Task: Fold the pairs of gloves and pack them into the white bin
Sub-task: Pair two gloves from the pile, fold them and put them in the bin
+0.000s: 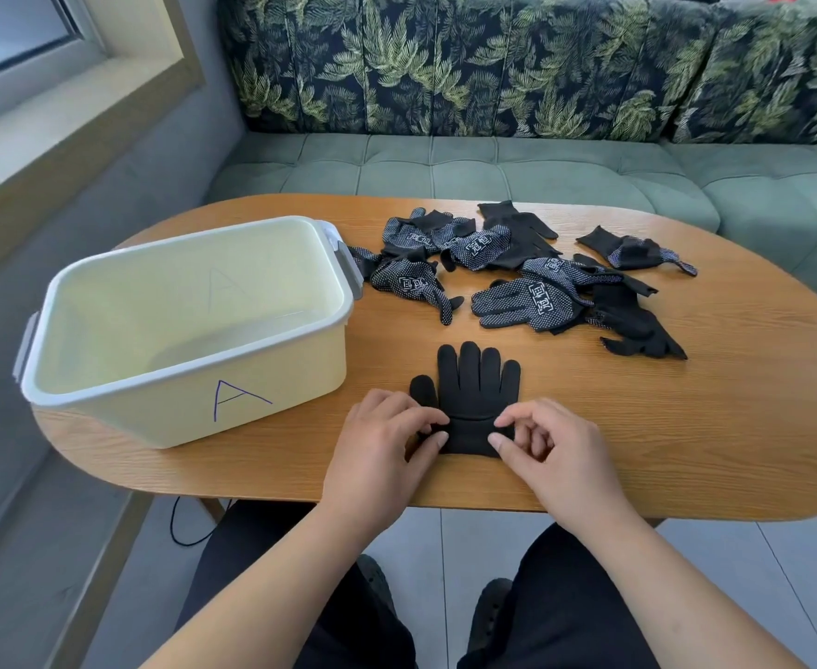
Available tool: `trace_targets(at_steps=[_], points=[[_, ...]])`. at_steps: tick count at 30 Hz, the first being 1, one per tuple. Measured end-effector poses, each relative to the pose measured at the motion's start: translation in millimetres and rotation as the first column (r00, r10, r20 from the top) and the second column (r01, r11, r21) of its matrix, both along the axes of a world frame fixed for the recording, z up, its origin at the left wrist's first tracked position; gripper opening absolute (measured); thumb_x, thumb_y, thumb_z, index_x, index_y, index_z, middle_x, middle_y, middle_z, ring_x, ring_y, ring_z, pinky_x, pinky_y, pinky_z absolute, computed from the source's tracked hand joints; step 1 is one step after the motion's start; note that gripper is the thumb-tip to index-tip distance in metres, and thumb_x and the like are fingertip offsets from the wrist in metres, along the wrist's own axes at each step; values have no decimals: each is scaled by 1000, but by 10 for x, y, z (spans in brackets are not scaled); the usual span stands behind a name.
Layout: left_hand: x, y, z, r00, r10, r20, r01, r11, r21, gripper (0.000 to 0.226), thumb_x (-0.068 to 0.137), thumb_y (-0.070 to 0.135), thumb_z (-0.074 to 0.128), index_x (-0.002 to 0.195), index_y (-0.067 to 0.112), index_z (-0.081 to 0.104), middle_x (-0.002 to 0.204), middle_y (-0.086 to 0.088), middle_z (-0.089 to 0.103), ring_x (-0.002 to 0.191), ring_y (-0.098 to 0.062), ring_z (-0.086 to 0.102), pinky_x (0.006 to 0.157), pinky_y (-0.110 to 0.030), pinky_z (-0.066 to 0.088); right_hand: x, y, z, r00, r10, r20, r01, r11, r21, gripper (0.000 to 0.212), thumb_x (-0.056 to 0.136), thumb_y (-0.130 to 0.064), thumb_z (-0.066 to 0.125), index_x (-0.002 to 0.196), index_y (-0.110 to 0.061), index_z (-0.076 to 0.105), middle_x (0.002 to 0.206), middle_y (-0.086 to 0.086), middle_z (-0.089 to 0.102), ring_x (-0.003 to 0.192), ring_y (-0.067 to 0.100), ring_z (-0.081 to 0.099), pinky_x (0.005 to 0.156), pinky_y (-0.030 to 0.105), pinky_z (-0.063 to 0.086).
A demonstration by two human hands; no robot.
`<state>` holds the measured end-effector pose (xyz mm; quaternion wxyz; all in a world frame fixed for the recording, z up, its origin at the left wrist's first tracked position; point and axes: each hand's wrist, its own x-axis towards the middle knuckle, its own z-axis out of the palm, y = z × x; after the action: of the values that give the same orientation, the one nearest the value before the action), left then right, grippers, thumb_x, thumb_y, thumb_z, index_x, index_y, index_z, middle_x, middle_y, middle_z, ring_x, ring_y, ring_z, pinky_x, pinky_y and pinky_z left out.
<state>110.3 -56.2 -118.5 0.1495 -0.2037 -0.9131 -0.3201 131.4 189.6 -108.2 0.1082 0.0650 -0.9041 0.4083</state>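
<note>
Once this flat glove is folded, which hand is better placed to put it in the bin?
Probably left. The left hand pinches the black glove on the side nearest the white bin, which stands to its left; the right hand would have to cross over.

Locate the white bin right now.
Head view: white bin stands left on the wooden table, beside the flat black glove to its right; the glove pile lies by its far right corner.
</note>
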Motion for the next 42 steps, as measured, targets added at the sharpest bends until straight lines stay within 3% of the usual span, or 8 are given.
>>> trace_targets(at_steps=[7, 11, 14, 19, 22, 29, 35, 42], points=[[34, 46, -63, 984, -100, -145, 73, 982, -176, 35, 105, 44, 65, 128, 20, 76, 139, 12, 66, 131, -22, 54, 104, -39, 44, 43, -80, -106, 971, -54, -233, 121, 951, 283, 12, 91, -24, 81, 103, -22, 82, 106, -10, 57, 102, 13, 53, 76, 35, 54], [13, 41, -81, 990, -71, -124, 50, 984, -170, 34, 103, 43, 67, 130, 24, 76, 138, 15, 67, 132, -20, 54, 105, -40, 45, 57, -58, -105, 960, -5, -280, 95, 947, 307, 13, 95, -21, 79, 107, -18, 84, 128, -9, 66, 114, 15, 56, 91, 34, 54], [15, 43, -100, 990, -53, -128, 34, 988, -149, 33, 104, 42, 67, 129, 24, 76, 136, 16, 69, 130, -19, 56, 105, -40, 45, 54, -50, -121, 956, 34, -292, 60, 951, 305, 15, 97, -20, 77, 111, -18, 83, 125, -12, 71, 116, 14, 59, 95, 37, 55], [39, 33, -99, 991, -26, -129, 11, 993, -114, 34, 102, 45, 69, 126, 21, 77, 132, 15, 70, 129, -19, 56, 104, -38, 44, 71, -41, -118, 970, 88, -224, -5, 937, 348, 36, 98, -50, 72, 121, -24, 79, 131, -17, 68, 121, 12, 58, 99, 37, 51], [32, 19, -84, 993, -47, -106, 34, 992, -121, 37, 100, 47, 72, 127, 22, 76, 137, 16, 67, 135, -17, 53, 109, -35, 42, 80, -12, -110, 975, 121, -187, -47, 932, 358, 42, 93, -53, 76, 126, -27, 77, 135, -20, 65, 124, 9, 56, 101, 37, 49], [46, 20, -59, 993, -24, -118, 17, 998, -64, 25, 104, 38, 69, 122, 23, 75, 123, 14, 73, 127, -15, 59, 103, -36, 45, 72, -22, -83, 977, 85, -193, -28, 959, 281, 35, 90, -32, 83, 125, -29, 78, 126, -25, 68, 117, 6, 58, 97, 36, 54], [67, -4, -2, 999, -23, -49, 24, 1000, 18, 35, 100, 32, 75, 133, 26, 69, 116, 16, 71, 119, -9, 61, 100, -41, 49, 74, 17, -46, 999, -23, -45, 27, 995, 97, 32, 93, -35, 79, 124, -41, 76, 106, -19, 57, 103, 1, 61, 85, 6, 44], [87, -1, 59, 998, 28, 58, -34, 994, 107, 35, 102, 35, 70, 136, 36, 66, 106, 20, 62, 109, 0, 55, 95, -32, 49, 34, 22, -13, 999, -37, 17, 38, 999, -39, 38, 93, -39, 77, 130, -46, 69, 101, -16, 65, 101, 7, 62, 85, 14, 48]])
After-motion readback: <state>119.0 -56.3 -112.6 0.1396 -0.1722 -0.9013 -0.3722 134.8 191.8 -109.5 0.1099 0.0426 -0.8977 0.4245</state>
